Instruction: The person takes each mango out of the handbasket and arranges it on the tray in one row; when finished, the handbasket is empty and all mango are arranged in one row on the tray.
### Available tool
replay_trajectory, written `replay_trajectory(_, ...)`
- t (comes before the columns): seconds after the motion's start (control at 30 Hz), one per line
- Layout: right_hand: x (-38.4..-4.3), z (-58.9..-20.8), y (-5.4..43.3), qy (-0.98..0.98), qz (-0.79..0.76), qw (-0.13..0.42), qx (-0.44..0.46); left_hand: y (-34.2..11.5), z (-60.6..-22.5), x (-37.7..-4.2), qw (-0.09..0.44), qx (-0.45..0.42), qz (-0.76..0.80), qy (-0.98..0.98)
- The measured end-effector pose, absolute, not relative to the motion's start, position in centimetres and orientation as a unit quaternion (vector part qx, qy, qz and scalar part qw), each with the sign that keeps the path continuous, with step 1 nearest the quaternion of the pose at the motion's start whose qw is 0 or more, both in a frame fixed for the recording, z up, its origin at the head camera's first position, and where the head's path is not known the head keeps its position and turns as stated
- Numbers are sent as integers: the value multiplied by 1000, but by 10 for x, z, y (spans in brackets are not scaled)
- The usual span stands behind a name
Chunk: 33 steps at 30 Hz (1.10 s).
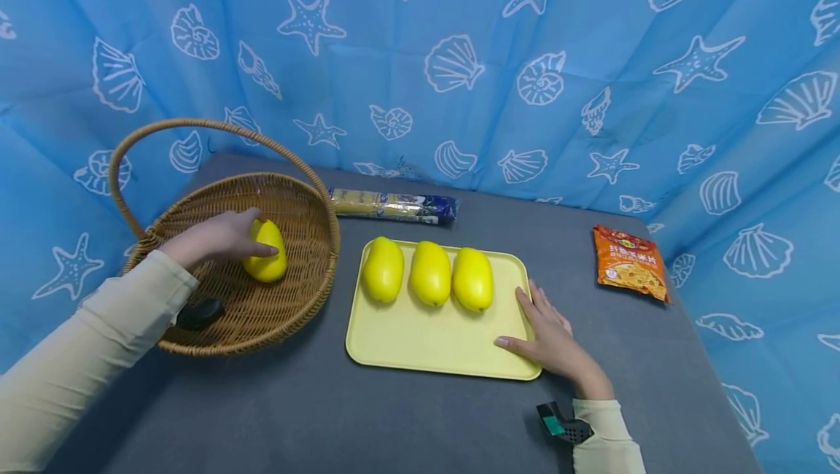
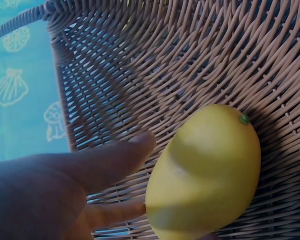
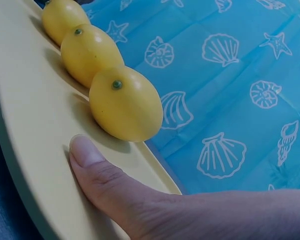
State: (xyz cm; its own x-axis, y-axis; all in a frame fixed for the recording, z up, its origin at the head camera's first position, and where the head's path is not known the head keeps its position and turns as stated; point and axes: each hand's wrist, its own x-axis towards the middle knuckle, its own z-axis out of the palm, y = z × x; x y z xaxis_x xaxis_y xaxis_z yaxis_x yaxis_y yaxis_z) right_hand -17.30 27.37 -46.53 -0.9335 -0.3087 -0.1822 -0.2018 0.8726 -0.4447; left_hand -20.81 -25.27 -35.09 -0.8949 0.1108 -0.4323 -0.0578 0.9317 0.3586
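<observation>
In the head view my left hand point(image 1: 230, 237) reaches into a wicker basket point(image 1: 302, 306) and holds a yellow mango point(image 1: 267, 259). The left wrist view shows that mango point(image 2: 209, 165) against the weave, its green stem end up; the thumb lies beside it and other fingers are partly hidden behind it. Three more yellow mangoes, a left one point(image 1: 383, 270), a middle one point(image 1: 430, 273) and a right one point(image 1: 473, 279), lie in a row on a pale yellow tray point(image 1: 433, 343). My right hand point(image 1: 547, 332) rests on the tray's right edge, fingers extended, thumb over its surface.
A long plastic packet point(image 1: 394, 206) lies behind the tray, partly hidden by the basket. An orange snack bag point(image 1: 630, 262) is at the right. The basket's tall handle point(image 1: 216, 124) arches up at the left. A blue shell-patterned curtain point(image 1: 394, 80) hangs behind the grey table point(image 1: 407, 423).
</observation>
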Motion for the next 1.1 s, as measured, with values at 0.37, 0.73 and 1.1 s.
replay_trajectory(0.37, -174, -465, 275, 961, -213, 115, -137, -250, -359, -208, 241, 39, 199, 949)
replay_trajectory(0.73, -175, -468, 276, 960, -209, 129, -133, -245, -360, -203, 246, 39, 201, 947)
replay_trajectory(1.1, -173, -463, 274, 959, -214, 129, -132, -242, -365, -203, 231, 32, 193, 953)
